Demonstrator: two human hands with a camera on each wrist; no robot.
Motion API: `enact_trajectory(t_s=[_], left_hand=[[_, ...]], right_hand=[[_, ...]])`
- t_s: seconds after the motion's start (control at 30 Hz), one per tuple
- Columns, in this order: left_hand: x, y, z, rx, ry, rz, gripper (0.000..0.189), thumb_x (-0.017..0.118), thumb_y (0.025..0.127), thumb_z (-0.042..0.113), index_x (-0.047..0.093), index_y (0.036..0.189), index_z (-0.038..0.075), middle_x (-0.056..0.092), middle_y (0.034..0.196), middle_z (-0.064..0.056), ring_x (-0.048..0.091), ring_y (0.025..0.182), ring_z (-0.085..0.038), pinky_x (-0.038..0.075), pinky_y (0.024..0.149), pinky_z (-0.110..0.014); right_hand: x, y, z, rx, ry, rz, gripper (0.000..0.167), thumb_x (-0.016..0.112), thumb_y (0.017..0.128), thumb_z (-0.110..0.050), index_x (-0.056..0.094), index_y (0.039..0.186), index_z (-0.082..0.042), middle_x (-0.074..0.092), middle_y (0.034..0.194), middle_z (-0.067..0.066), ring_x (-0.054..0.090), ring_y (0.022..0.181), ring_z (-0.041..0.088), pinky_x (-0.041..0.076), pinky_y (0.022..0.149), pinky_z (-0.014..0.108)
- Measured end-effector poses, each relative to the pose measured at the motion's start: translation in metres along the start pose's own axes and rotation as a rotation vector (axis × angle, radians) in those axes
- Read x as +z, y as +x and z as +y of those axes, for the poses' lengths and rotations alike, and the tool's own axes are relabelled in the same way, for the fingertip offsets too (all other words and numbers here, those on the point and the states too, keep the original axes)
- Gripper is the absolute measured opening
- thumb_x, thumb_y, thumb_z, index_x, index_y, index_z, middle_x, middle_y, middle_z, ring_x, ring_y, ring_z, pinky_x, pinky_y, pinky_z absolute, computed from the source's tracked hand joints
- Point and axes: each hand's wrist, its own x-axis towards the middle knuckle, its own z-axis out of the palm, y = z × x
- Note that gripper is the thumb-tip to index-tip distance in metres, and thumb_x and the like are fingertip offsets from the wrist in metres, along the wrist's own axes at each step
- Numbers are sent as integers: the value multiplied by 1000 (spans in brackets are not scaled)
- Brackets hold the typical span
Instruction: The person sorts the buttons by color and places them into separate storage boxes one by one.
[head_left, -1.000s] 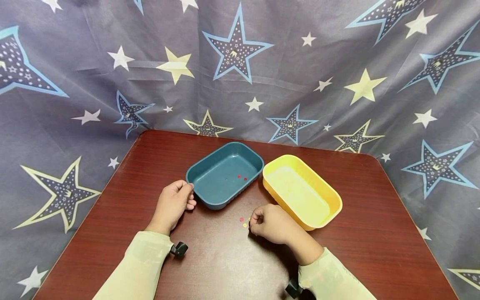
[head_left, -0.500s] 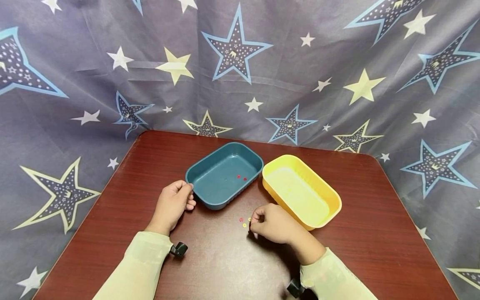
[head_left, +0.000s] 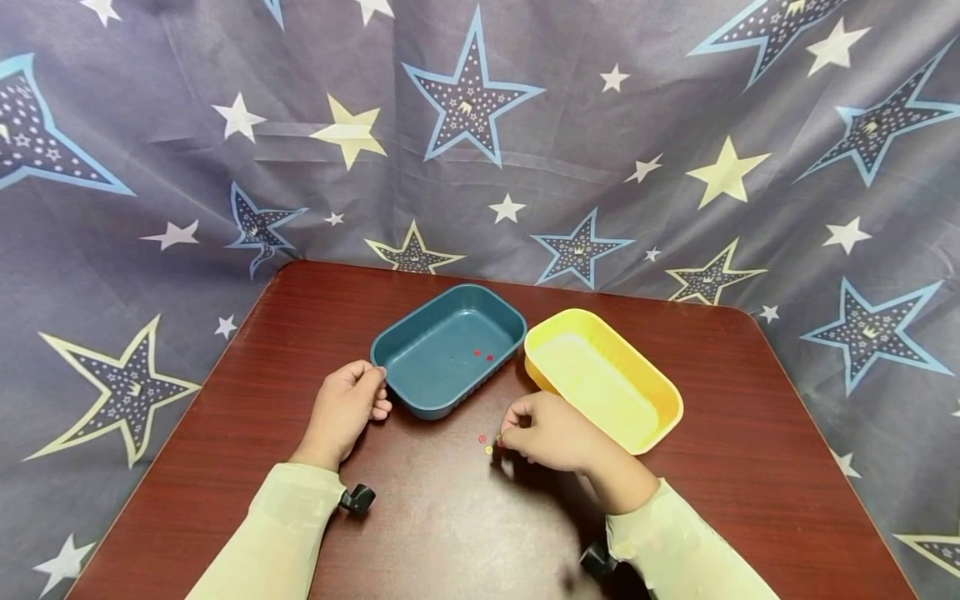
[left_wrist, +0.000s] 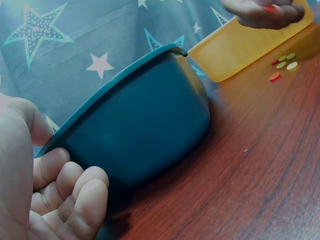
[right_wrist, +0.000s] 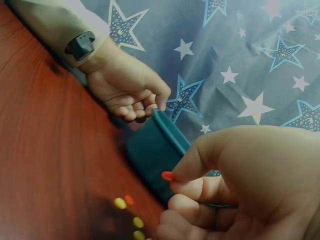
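Note:
My left hand (head_left: 347, 410) pinches the near-left rim of a dark teal plastic bin (head_left: 420, 325), thumb over the edge. Two small red buttons (head_left: 483, 356) lie inside this bin. Between thumb and index finger my right hand (head_left: 558, 437) pinches a small red button (right_wrist: 167, 176), raised above the table in front of the yellow bin (head_left: 660, 392). Below its fingertips lie several loose buttons; a red button (left_wrist: 275, 77) and a pale yellow button (left_wrist: 292, 66) stand out in the left wrist view. My right fingers partly hide this group in the head view.
Both bins stand close together on a reddish-brown wooden table (head_left: 720, 467). Behind the table hangs a grey curtain (head_left: 585, 108) printed with stars. A black wrist camera (head_left: 358, 499) sits at my left cuff, another wrist camera (head_left: 598, 561) at my right.
My right hand has risen slightly from the table beside the loose buttons, with the red button between its fingertips. My left hand and both bins stay where they were.

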Motion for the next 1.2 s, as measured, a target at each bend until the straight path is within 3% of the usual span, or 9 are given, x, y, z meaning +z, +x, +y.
enact_trajectory(t_s=[0.1,0.3,0.57,0.8,1.03,1.2], left_hand=[[0,0,0,-1,-2,0,34,64,112,25,61,90,-2,64,82,-8,70,64,-13,67,62,-26],[0,0,0,-2,-7,2,34,65,112,24,61,90,-2,64,82,-7,70,64,-14,67,61,-26],[-2,1,-1,4,-1,-4,34,64,112,24,62,91,-2,65,82,-6,70,64,-13,67,62,-26],[0,0,0,14,3,5,34,64,112,23,61,91,-3,64,81,-7,70,64,-13,67,62,-26],[0,0,-1,16,-6,8,34,64,112,23,60,89,-3,63,80,-6,70,63,-13,66,61,-26],[-1,1,-3,21,-14,6,34,65,111,23,60,89,-3,63,79,-7,70,63,-13,66,60,-26]], right_hand=[[-6,2,-4,18,53,-11,15,69,95,-10,73,82,-13,65,68,-4,60,60,10,56,57,26],[-18,6,-10,53,176,-42,11,69,98,-10,74,88,-8,68,78,8,64,67,17,62,65,30],[-33,13,-17,66,258,-82,15,67,99,-8,72,96,6,66,79,9,65,70,20,64,68,31],[-47,20,-22,91,321,-95,14,65,99,-5,72,98,6,69,86,10,63,71,20,64,68,30],[-63,31,-23,116,368,-123,15,64,100,-6,71,103,7,61,75,5,63,73,23,64,72,33],[-72,40,-25,149,422,-124,15,61,101,-8,69,103,5,60,77,6,62,73,24,62,71,31]])
